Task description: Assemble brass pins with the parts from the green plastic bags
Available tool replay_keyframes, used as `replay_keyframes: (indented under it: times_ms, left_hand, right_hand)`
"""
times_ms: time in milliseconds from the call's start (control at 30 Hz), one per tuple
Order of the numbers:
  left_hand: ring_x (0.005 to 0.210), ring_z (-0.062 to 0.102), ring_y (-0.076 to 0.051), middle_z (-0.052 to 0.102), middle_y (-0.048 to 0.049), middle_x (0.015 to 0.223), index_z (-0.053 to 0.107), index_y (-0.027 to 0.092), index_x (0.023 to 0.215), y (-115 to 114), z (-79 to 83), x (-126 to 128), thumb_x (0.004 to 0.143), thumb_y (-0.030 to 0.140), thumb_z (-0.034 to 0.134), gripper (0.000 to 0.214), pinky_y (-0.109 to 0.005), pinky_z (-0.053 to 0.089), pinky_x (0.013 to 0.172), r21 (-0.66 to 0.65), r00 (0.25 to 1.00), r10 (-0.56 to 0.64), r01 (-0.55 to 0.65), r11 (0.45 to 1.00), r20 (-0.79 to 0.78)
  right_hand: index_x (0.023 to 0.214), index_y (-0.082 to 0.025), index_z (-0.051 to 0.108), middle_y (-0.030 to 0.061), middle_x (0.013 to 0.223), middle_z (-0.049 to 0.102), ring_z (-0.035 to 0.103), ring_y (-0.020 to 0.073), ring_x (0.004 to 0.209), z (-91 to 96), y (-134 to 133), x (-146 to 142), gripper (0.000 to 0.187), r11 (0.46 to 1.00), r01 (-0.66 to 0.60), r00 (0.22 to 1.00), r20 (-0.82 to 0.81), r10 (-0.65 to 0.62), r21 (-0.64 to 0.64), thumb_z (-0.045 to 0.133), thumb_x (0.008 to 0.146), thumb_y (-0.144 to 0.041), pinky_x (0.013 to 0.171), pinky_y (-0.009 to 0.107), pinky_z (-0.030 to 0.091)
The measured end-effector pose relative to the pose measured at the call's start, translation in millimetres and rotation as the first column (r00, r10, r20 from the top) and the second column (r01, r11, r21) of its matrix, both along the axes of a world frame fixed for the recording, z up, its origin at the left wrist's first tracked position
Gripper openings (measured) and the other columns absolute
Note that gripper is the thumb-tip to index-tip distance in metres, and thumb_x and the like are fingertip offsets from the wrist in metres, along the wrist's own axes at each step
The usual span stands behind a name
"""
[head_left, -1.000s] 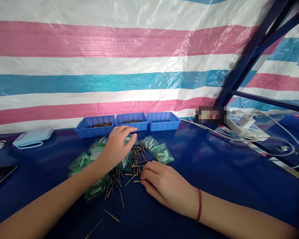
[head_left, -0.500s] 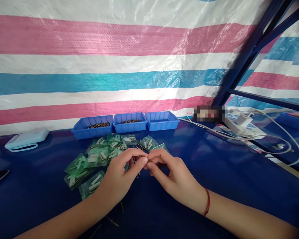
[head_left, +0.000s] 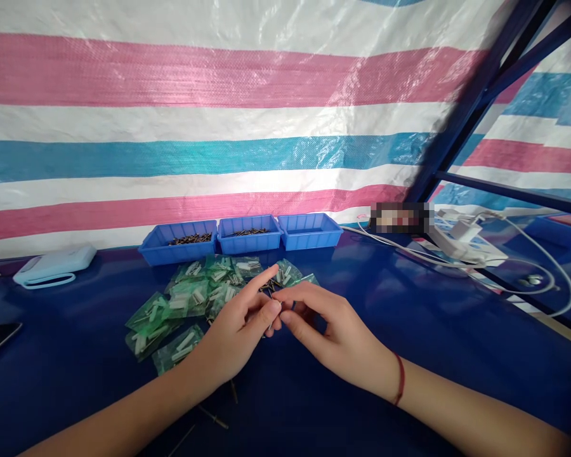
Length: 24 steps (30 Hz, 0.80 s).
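A: What is the left hand (head_left: 235, 330) doing?

B: Its grip is closed, thumb against curled fingers, with a thin pin (head_left: 271, 327) pinched in it, low and partly hidden. The index finger points up and away.

A: And the right hand (head_left: 335, 324)?

B: Its fingertips are right by the left thumb. I can't tell whether that grip is closed on the pin or just beside it.

A: Where is the pin, then?

B: Between the two hands, above the table (head_left: 433, 317).

A: What lies around them?

B: Just beyond the fingers, a pile of rivets (head_left: 269, 287), partly covered by the hands. Green bags (head_left: 185, 298) with pale pieces inside spread to the left, some touching or overlapping. A loose rivet (head_left: 214, 417) lies nearer the person, by the left forearm.

A: And farther back?

B: Three blue bins in a row: the left bin (head_left: 159, 255) and middle bin (head_left: 250, 243) hold small brownish parts, and the right bin (head_left: 311, 240) stands beside them.
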<state>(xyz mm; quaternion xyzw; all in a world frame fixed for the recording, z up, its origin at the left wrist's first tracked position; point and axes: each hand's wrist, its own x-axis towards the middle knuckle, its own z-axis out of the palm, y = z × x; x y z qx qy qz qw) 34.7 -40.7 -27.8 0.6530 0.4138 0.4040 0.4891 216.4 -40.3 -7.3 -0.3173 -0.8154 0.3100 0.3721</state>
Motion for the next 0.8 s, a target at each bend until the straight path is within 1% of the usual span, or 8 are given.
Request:
replay_keyframes:
  times_ms: [167,267,333,433,533,633,733,800]
  left_hand:
    - [0.067,0.056,-0.012,0.058,0.002,0.072,0.043,0.023,0.137,0.2,1.9,0.0,0.093,0.038,0.051,0.047,-0.026,0.048,0.064,-0.034,0.998,-0.04,0.042,0.999,0.051]
    - [0.066,0.055,-0.012,0.057,0.0023,0.07,0.045,0.022,0.135,-0.3,3.1,0.6,0.093,0.039,0.051,0.045,-0.026,0.048,0.066,-0.057,0.996,-0.046,0.05,0.997,0.072]
    - [0.067,0.057,-0.013,0.059,0.0009,0.071,0.049,0.021,0.13,-0.9,4.1,1.0,0.095,0.041,0.047,0.04,-0.027,0.049,0.067,-0.077,0.994,-0.034,0.043,0.996,0.108]
    - [0.071,0.059,-0.014,0.062,-0.0025,0.076,0.06,0.019,0.113,-2.5,6.5,1.0,0.097,0.044,0.039,0.037,-0.028,0.049,0.069,-0.08,0.991,0.004,0.007,0.997,0.131]
    - [0.075,0.061,-0.015,0.066,-0.0039,0.084,0.065,0.019,0.101,-4.4,8.1,1.9,0.093,0.042,0.049,0.029,-0.027,0.051,0.068,-0.008,0.997,0.049,-0.049,0.999,0.058]
    - [0.075,0.065,-0.016,0.069,-0.0027,0.087,0.066,0.021,0.101,-5.4,6.9,4.4,0.086,0.033,0.06,0.02,-0.026,0.053,0.065,0.062,0.992,0.128,-0.129,0.99,0.015]
    - [0.076,0.066,-0.016,0.07,-0.002,0.088,0.066,0.022,0.104,-5.1,4.0,5.8,0.085,0.03,0.061,0.021,-0.025,0.054,0.065,0.087,0.981,0.193,-0.193,0.977,0.015]
    - [0.077,0.067,-0.015,0.071,-0.0014,0.09,0.067,0.023,0.103,-4.6,2.3,5.3,0.086,0.03,0.061,0.02,-0.024,0.054,0.067,0.095,0.979,0.205,-0.205,0.974,0.011]
  right_hand:
    - [0.101,-0.02,0.057,0.0024,0.087,0.067,0.062,0.0143,0.076,-1.9,2.2,-2.2,0.012,0.982,-0.031,0.998,-0.057,0.021,-0.188,0.047,0.095,-0.025,0.067,0.028,0.05]
    - [0.098,-0.02,0.055,0.0027,0.086,0.068,0.063,0.0146,0.078,-1.2,3.0,-2.5,0.013,0.96,-0.092,0.993,-0.1,0.068,-0.264,0.047,0.096,-0.029,0.068,0.028,0.049]
    - [0.095,-0.02,0.054,0.0022,0.083,0.067,0.063,0.0142,0.078,-0.9,3.5,-1.6,0.014,0.947,-0.107,0.99,-0.123,0.072,-0.304,0.048,0.096,-0.032,0.067,0.027,0.049]
    - [0.09,-0.019,0.054,0.0,0.077,0.062,0.058,0.0115,0.068,-0.8,5.4,0.7,0.018,0.947,-0.042,0.992,-0.129,0.001,-0.319,0.049,0.095,-0.036,0.06,0.024,0.046]
    - [0.088,-0.018,0.055,-0.0026,0.068,0.053,0.05,0.0094,0.058,-0.7,8.4,2.6,0.021,0.936,0.049,0.987,-0.128,-0.099,-0.349,0.053,0.093,-0.039,0.052,0.022,0.042]
    - [0.087,-0.017,0.056,-0.0036,0.065,0.05,0.047,0.0083,0.055,-0.9,10.9,2.8,0.025,0.911,0.044,0.978,-0.168,-0.123,-0.41,0.056,0.09,-0.041,0.05,0.02,0.041]
    - [0.089,-0.016,0.056,-0.0035,0.065,0.05,0.047,0.0082,0.054,-1.7,12.2,1.9,0.028,0.896,0.021,0.975,-0.191,-0.117,-0.443,0.058,0.088,-0.045,0.049,0.02,0.042]
    - [0.088,-0.016,0.057,-0.0033,0.063,0.049,0.047,0.0088,0.055,-2.2,12.9,1.3,0.029,0.891,0.013,0.973,-0.2,-0.116,-0.454,0.058,0.088,-0.046,0.049,0.021,0.043]
